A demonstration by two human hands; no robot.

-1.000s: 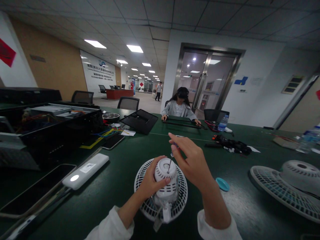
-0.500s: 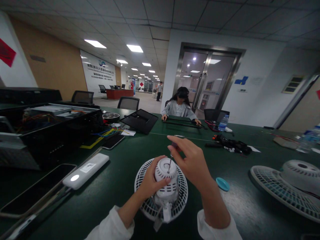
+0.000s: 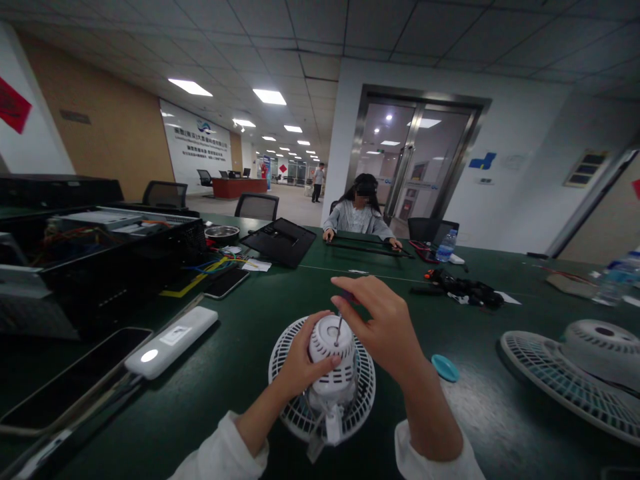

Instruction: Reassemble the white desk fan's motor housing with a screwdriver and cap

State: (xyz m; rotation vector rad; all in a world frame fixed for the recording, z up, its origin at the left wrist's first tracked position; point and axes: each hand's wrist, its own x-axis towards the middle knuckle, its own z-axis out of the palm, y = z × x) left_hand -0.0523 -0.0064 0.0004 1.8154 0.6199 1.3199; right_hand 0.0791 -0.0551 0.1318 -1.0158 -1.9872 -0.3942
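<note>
A white fan motor housing [image 3: 331,333] stands on a round white fan grille [image 3: 367,393] in front of me. My left hand [image 3: 303,363] is wrapped around the housing's left side, thumb across its front. Above it, my right hand [image 3: 383,317] pinches a screwdriver [image 3: 341,325] whose handle is mostly hidden by the fingers. The thin metal shaft slants down, and its tip meets the top of the housing near a small hole.
On the left are an open black computer case [image 3: 115,267], a white power bank [image 3: 173,341] and phones. A turquoise cap [image 3: 445,367] and another fan grille [image 3: 550,380] lie right. Across the table, a person [image 3: 361,213] holds a black frame [image 3: 367,247].
My right hand has shifted very slightly, its fingers a little lower and further left on the screwdriver. My left hand and the housing stay in place.
</note>
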